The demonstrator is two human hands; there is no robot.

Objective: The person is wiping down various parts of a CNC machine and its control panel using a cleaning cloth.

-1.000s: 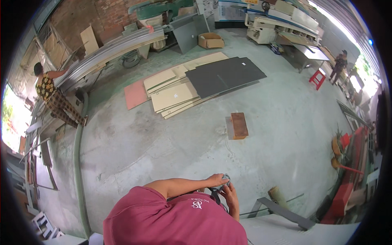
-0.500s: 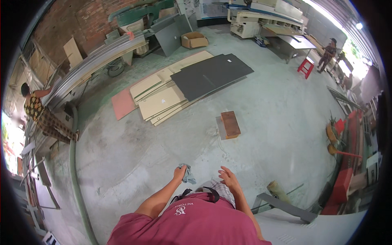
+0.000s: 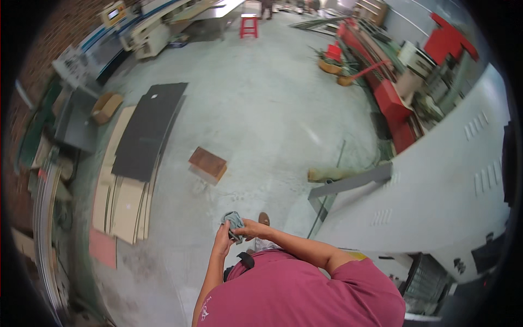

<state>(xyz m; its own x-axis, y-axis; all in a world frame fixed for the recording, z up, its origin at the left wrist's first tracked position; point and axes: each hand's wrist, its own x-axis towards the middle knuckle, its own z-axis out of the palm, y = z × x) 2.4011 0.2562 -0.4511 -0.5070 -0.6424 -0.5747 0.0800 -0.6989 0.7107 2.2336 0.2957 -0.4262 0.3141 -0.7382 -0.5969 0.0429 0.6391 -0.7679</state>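
Observation:
A crumpled grey-blue rag (image 3: pixel 233 219) is bunched between my two hands in front of my waist. My left hand (image 3: pixel 223 238) grips it from the left and below. From the right, my right hand (image 3: pixel 250 229) has its fingers closed on the same cloth, touching the left. Something dark shows under the rag by the left fingers, too small to make out. Beyond my hands, out of reach on the concrete floor, stands a brown wooden block or box (image 3: pixel 208 163).
Stacked boards with a dark sheet (image 3: pixel 150 131) on top lie to the left. A large pale machine housing (image 3: pixel 425 185) rises close on my right, with a grey metal bracket (image 3: pixel 354 182) jutting from it. A red stool (image 3: pixel 249 26) stands far ahead.
My view has swung to the right, toward the pale machine. My right hand, apart and free before, has come over to the left hand and taken hold of the rag.

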